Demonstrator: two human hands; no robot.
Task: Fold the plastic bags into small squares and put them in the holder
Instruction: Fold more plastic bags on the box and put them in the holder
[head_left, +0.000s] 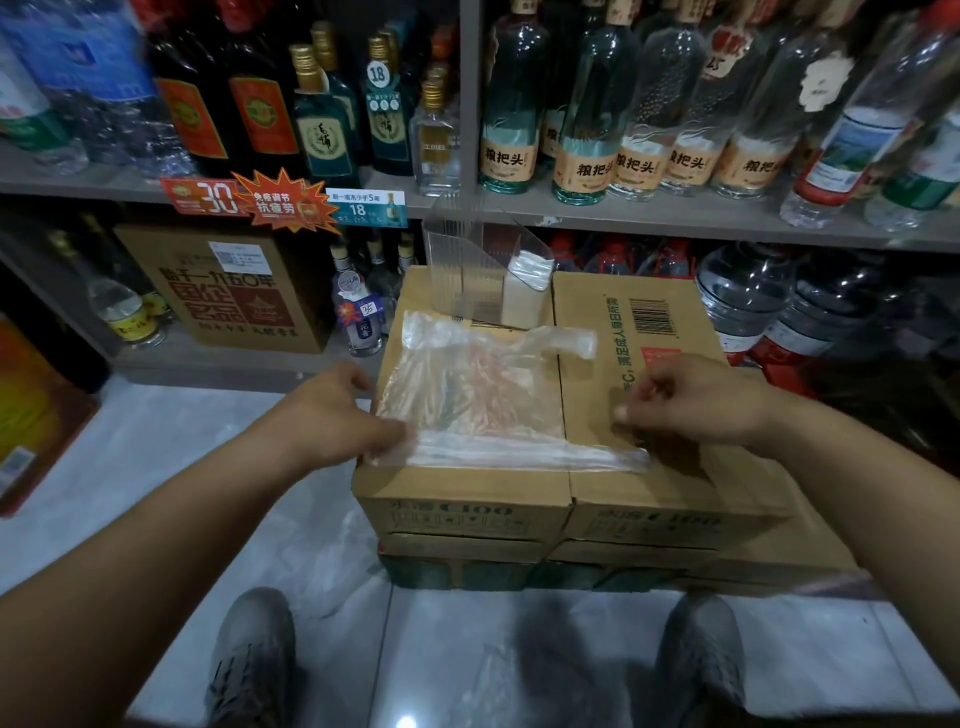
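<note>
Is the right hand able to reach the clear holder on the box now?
Probably yes: the holder stands just beyond the plastic bag with nothing between, though the right hand is pinching that bag.

Both bare forearms reach in from the lower corners, the left from 7 o'clock and the right from 5 o'clock, converging toward 12. The left hand (337, 415) lies palm down, thumb and fingers pinching the near left corner of the plastic bag (478, 395). The right hand (696, 400), at its 3 o'clock, has curled fingers and its thumb tip pointing to 9 o'clock; whether it pinches the film cannot be told.
</note>
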